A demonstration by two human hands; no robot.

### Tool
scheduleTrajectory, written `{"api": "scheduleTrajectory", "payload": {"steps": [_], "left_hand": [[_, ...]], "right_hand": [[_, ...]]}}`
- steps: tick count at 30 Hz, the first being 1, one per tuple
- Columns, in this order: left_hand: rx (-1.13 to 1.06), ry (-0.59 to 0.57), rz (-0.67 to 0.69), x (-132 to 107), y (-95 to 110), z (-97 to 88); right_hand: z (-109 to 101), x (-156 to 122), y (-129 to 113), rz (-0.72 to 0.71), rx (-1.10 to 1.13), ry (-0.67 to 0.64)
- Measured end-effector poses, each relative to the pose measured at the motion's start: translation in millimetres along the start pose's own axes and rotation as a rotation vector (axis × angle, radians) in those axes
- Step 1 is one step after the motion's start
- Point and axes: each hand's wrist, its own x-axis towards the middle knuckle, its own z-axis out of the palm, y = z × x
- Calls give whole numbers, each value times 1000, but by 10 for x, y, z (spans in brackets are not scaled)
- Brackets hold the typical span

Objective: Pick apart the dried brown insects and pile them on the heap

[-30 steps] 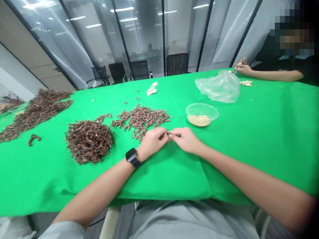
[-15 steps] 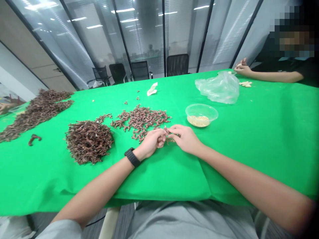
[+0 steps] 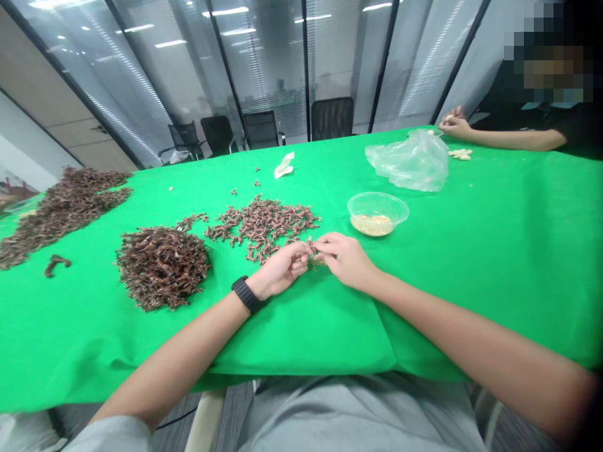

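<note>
Left hand point(image 3: 282, 266), right hand point(image 3: 349, 262) — fingertips of both pinching small brown piece point(image 3: 311, 247). Advise light, steady grip — low over green cloth point(image 3: 315, 333).

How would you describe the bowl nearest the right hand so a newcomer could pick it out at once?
On the green-covered table, find the camera wearer's right hand. Beyond it, slightly to the right, stands a round, see-through bowl. Unlike the crumpled plastic bag behind it, the bowl has a neat rim and holds small pale bits.
</note>
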Motion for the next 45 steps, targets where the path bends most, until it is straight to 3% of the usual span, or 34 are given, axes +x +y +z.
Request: {"api": "scheduleTrajectory", "payload": {"steps": [6,12,18,22,26,29,32,34,39,45], "left_hand": [[185,74,205,30,-74,-10],[361,102,310,38,-96,-28],[841,162,574,-21,-55,-61],[1243,103,748,-97,45,-86],[1387,-56,719,-139,133,-115],[1369,-48,695,-132,120,-118],[1215,110,714,-91,56,-93],[974,174,627,-54,16,-68],[424,62,313,5,-30,-37],[315,31,297,21,-67,-44]], "right_hand": [[-6,4,-50,33,26,-14],[-31,19,-96,74,66,-28],[-41,24,-113,141,197,-47],[-46,29,-91,191,296,-68],[-42,25,-50,344,411,-156],[-46,29,-39,413,461,-182],[-61,51,-54,287,383,-70],[-72,65,-68,171,298,20],[-84,67,-73,72,162,56],[-77,43,-61,56,128,31]]}}
